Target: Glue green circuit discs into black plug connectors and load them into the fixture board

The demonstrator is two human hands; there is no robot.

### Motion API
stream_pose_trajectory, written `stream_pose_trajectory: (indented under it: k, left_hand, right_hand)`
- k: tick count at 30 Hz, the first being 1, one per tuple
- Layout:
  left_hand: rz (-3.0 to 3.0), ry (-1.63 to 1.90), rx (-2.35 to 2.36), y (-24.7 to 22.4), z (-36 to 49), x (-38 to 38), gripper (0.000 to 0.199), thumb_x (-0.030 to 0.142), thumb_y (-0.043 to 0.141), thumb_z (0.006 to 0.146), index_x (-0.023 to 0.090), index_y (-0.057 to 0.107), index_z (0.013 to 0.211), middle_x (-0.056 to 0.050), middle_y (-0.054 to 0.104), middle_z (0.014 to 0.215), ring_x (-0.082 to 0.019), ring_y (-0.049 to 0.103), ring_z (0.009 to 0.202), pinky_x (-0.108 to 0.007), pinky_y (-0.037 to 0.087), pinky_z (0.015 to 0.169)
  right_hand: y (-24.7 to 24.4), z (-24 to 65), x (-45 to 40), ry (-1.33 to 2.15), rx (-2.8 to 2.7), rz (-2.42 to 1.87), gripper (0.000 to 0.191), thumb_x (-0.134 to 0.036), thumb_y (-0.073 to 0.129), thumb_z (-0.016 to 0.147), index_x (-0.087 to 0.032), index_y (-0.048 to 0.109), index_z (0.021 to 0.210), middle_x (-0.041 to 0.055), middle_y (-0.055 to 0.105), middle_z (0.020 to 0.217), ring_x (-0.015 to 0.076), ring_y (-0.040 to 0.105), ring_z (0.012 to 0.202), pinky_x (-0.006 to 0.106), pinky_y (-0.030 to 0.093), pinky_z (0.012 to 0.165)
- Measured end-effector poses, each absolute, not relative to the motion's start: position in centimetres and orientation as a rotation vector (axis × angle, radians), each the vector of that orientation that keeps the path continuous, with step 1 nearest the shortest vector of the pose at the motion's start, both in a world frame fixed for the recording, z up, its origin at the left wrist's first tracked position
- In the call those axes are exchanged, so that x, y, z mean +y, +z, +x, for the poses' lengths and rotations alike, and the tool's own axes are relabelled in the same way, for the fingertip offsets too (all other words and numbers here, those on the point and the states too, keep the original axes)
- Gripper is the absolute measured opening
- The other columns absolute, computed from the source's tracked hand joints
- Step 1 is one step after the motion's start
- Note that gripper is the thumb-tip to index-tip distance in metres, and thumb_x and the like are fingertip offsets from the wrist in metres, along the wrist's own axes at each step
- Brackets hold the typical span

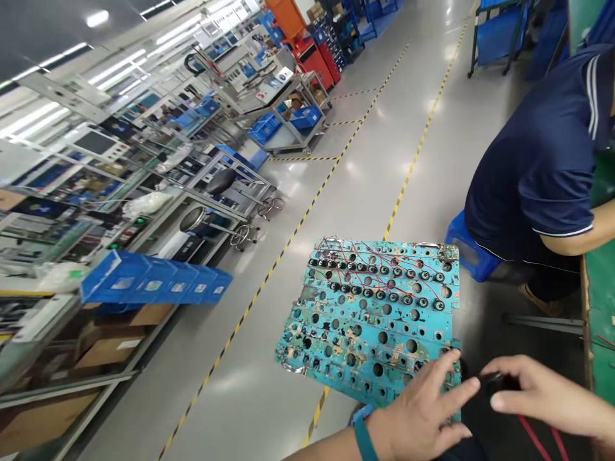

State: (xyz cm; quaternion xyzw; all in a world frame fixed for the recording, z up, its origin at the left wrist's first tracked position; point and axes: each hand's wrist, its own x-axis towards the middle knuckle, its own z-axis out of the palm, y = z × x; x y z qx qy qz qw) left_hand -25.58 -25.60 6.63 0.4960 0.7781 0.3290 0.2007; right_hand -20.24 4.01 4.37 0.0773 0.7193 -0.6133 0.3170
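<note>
My right hand grips a small black part between thumb and fingers, and red wires hang below that hand. Just to its left, my left hand, with a teal band at the wrist, has its fingers spread over the near right corner of a worn turquoise board. One left fingertip comes close to the black part; whether it touches I cannot tell. Rows of round holes cover the board. Two far rows hold several black round parts with red wires trailing across them.
A co-worker in a dark blue shirt sits on a blue stool to the right, beside a green-topped bench. Striped tape lines mark the grey floor. Blue bins and workbenches stand left; a cart stands farther back.
</note>
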Motion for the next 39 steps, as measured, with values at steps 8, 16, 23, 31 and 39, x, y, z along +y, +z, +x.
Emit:
stream_pose_trajectory:
  k: [8, 16, 23, 31, 39]
  left_hand:
    - [1.325, 0.995, 2.224, 2.3, -24.9, -34.7, 0.038, 0.024, 0.062, 0.088, 0.013, 0.059, 0.124, -0.022, 0.061, 0.130, -0.032, 0.065, 0.109, -0.044, 0.059, 0.093]
    - [0.369, 1.393, 2.340, 0.8, -31.7, -51.4, 0.022, 0.027, 0.064, 0.089, 0.025, 0.064, 0.111, -0.014, 0.073, 0.116, -0.029, 0.071, 0.107, -0.044, 0.060, 0.092]
    - [-0.121, 1.581, 2.577, -1.0, -38.5, -63.4, 0.031, 0.047, 0.070, 0.087, 0.021, 0.066, 0.101, -0.007, 0.075, 0.089, -0.023, 0.074, 0.077, -0.034, 0.061, 0.070]
    - [-0.017, 1.554, 2.786, -7.1, -44.5, -65.7, 0.027, 0.040, 0.069, 0.087, 0.017, 0.066, 0.102, -0.009, 0.072, 0.091, -0.024, 0.069, 0.077, -0.039, 0.058, 0.074]
    - [0.497, 1.390, 2.827, -11.6, -47.0, -66.0, 0.035, 0.007, 0.046, 0.088, 0.018, 0.060, 0.118, -0.012, 0.070, 0.108, -0.023, 0.071, 0.097, -0.040, 0.061, 0.082]
  right_hand:
    - [2.9, -24.5, -14.9, -1.792, 1.319, -0.029, 0.034, -0.035, 0.078, 0.071, -0.013, 0.077, 0.096, 0.0019, 0.072, 0.083, 0.0188, 0.064, 0.076, 0.026, 0.050, 0.070]
    - [2.4, -27.9, -18.4, -1.724, 1.844, 0.808, 0.041, -0.062, 0.070, 0.078, -0.024, 0.077, 0.092, 0.0096, 0.069, 0.087, 0.0271, 0.064, 0.078, 0.038, 0.053, 0.071]
    - [5.3, -29.6, -26.9, -1.530, 2.231, 1.267, 0.039, -0.065, 0.068, 0.078, -0.026, 0.071, 0.071, 0.0058, 0.063, 0.069, 0.0251, 0.060, 0.062, 0.037, 0.050, 0.055]
    - [1.2, -42.6, -50.4, -1.295, 2.592, 0.200, 0.035, -0.030, 0.070, 0.088, -0.021, 0.068, 0.121, 0.0118, 0.070, 0.118, 0.0256, 0.066, 0.106, 0.039, 0.054, 0.094]
    - [-5.9, -46.8, -53.5, -1.126, 2.596, 0.437, 0.021, -0.019, 0.071, 0.085, -0.017, 0.071, 0.106, 0.0087, 0.072, 0.103, 0.0238, 0.067, 0.100, 0.033, 0.052, 0.091]
